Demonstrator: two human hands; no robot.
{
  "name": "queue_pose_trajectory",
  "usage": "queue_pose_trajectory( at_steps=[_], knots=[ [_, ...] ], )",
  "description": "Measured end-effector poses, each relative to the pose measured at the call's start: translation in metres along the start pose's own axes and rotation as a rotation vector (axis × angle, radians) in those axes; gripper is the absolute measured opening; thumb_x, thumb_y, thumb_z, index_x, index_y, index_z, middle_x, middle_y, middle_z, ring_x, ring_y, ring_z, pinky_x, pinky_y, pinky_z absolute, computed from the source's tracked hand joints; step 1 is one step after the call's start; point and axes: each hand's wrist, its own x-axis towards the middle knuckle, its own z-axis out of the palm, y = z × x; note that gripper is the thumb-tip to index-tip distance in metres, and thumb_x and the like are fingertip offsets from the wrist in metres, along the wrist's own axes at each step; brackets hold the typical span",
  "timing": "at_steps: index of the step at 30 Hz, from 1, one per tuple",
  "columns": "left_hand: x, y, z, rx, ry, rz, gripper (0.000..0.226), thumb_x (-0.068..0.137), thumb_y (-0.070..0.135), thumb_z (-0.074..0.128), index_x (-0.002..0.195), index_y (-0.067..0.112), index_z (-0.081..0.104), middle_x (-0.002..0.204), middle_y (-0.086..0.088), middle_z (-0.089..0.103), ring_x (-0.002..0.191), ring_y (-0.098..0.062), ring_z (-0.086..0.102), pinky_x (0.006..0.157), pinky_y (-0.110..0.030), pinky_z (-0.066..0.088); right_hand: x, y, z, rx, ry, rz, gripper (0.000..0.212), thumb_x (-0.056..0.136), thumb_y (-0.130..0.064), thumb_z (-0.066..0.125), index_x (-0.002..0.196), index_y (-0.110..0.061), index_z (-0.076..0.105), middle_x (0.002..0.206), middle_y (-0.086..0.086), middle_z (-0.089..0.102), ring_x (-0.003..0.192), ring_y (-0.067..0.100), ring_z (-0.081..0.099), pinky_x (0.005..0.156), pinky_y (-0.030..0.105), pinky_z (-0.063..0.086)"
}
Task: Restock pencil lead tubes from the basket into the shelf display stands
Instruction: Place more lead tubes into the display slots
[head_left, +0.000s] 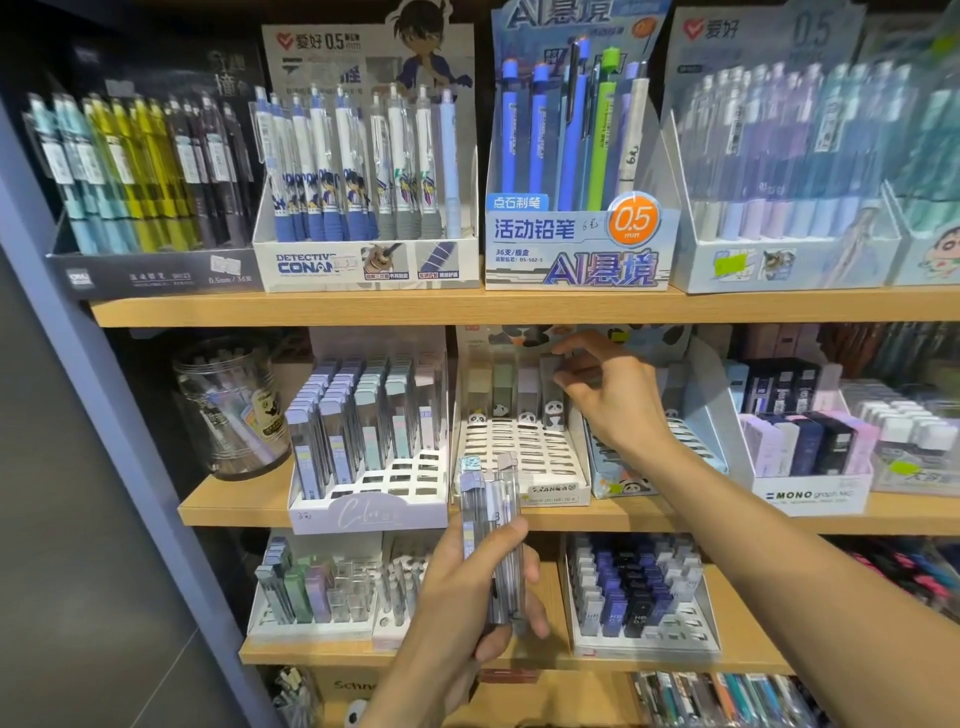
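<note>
At panda stand (522, 452), right fingers (563, 364) pinching tube (551, 389)

1. Left hand (470, 597) grips a bunch of clear lead tubes (493, 540), upright, in front of the shelf (519, 306).
2. Right hand (605, 389) pinches a grey tube (551, 382) in the back row of the white panda stand (522, 452).
3. Stand's front slots are unfilled.
</note>
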Motion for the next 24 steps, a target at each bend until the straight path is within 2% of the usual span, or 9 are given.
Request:
queue_pose_trajectory(
  at_steps=[6,10,16,18,21,22,24],
  knots=[
    [0.002,-0.001,-0.001,-0.003,0.024,0.01,0.038,0.096,0.031,0.07,0.125,0.011,0.057,0.083,-0.017,0.059,0.048,-0.031,0.062,0.037,-0.023,0.009,0.005,0.003,0.003,-0.049,-0.017,-0.066,0.026,0.089,-0.009,0.074,0.111,-0.022,0.07,0.096,-0.005,0.075,0.09,0.012,0.072,0.089,0.037,0.06],
    [0.001,0.0,-0.001,0.004,0.025,0.017,0.035,0.098,0.03,0.068,0.124,0.01,0.058,0.082,-0.016,0.059,0.049,-0.031,0.063,0.038,-0.024,0.007,0.005,0.005,0.002,-0.161,0.003,-0.125,0.027,0.086,-0.009,0.076,0.11,-0.022,0.071,0.093,-0.003,0.071,0.083,0.017,0.069,0.079,0.041,0.061],
    [0.0,0.001,-0.002,0.017,0.031,0.022,0.036,0.099,0.032,0.067,0.121,0.006,0.057,0.082,-0.014,0.061,0.051,-0.032,0.064,0.035,-0.02,0.014,0.001,0.014,0.003,-0.285,-0.04,-0.073,0.024,0.088,-0.018,0.076,0.111,-0.024,0.072,0.082,0.002,0.068,0.072,0.021,0.064,0.074,0.037,0.057],
    [0.0,0.001,-0.002,0.022,0.032,0.026,0.035,0.099,0.033,0.067,0.122,0.008,0.058,0.082,-0.014,0.061,0.052,-0.032,0.064,0.034,-0.02,0.015,0.0,0.012,0.003,-0.316,-0.042,-0.081,0.027,0.088,-0.017,0.076,0.114,-0.024,0.073,0.09,0.004,0.069,0.074,0.021,0.063,0.075,0.029,0.052],
    [-0.001,0.001,-0.002,0.026,0.036,0.031,0.035,0.099,0.033,0.067,0.123,0.008,0.058,0.081,-0.014,0.061,0.053,-0.033,0.065,0.034,-0.019,0.017,-0.002,0.01,0.0,-0.378,-0.056,-0.097,0.033,0.087,-0.015,0.076,0.119,-0.022,0.074,0.102,0.006,0.067,0.086,0.028,0.067,0.08,0.031,0.05],
    [-0.001,0.001,-0.001,0.026,0.038,0.033,0.036,0.099,0.033,0.067,0.123,0.008,0.058,0.082,-0.015,0.061,0.053,-0.033,0.065,0.033,-0.019,0.017,-0.003,0.007,-0.001,-0.398,-0.066,-0.096,0.031,0.087,-0.016,0.076,0.118,-0.022,0.074,0.099,0.005,0.066,0.089,0.029,0.067,0.081,0.033,0.05],
    [-0.002,0.001,-0.001,0.026,0.038,0.043,0.036,0.098,0.034,0.068,0.122,0.008,0.06,0.083,-0.016,0.062,0.053,-0.033,0.065,0.033,-0.019,0.019,-0.01,-0.002,-0.003,-0.418,-0.034,-0.086,0.016,0.09,-0.021,0.074,0.105,-0.018,0.075,0.086,0.0,0.061,0.089,0.029,0.063,0.075,0.035,0.044]
  ],
)
